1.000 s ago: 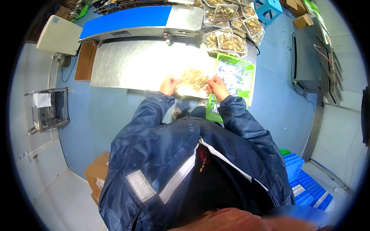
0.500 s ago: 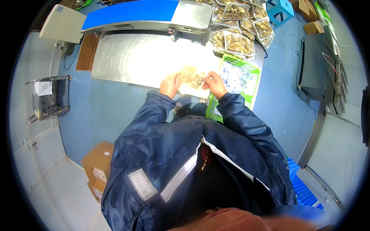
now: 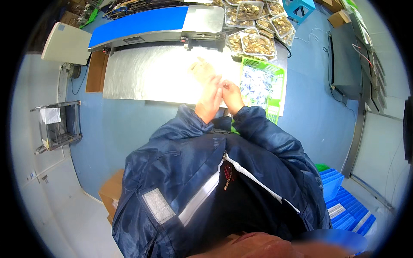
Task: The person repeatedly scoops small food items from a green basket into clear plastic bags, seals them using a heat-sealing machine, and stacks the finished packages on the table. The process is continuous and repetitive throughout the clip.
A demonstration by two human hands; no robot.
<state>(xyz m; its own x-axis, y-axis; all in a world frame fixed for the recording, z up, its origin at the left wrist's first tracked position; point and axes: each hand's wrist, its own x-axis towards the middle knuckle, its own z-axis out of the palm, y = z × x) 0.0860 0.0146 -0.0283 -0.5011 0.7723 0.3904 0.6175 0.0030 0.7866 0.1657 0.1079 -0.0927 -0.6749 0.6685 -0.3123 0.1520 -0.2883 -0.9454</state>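
Observation:
My left hand (image 3: 208, 101) and my right hand (image 3: 232, 98) meet at the fingertips over the near edge of a brightly lit metal table (image 3: 129, 77). The right fingers are curled in a pinch, and the left fingers are pressed together against them. Whatever is between them is too small and washed out to name. Just beyond the left hand lies a pale tray or pack with brownish contents (image 3: 201, 71), blurred by glare. Close to my right hand stands a green plastic basket (image 3: 280, 81) holding many small blue-and-white sachets (image 3: 257, 88).
Clear trays of brown pieces (image 3: 258, 45) are stacked at the table's back right. A machine with a blue top (image 3: 137, 26) runs along the back. A blue stool (image 3: 300, 9) stands far right, a metal frame (image 3: 63, 124) at left, and blue crates (image 3: 344, 210) behind right.
The pale pack, earlier between my hands, now lies farther back on the table, away from them. My left hand has moved right to meet my right hand, which shifted slightly left.

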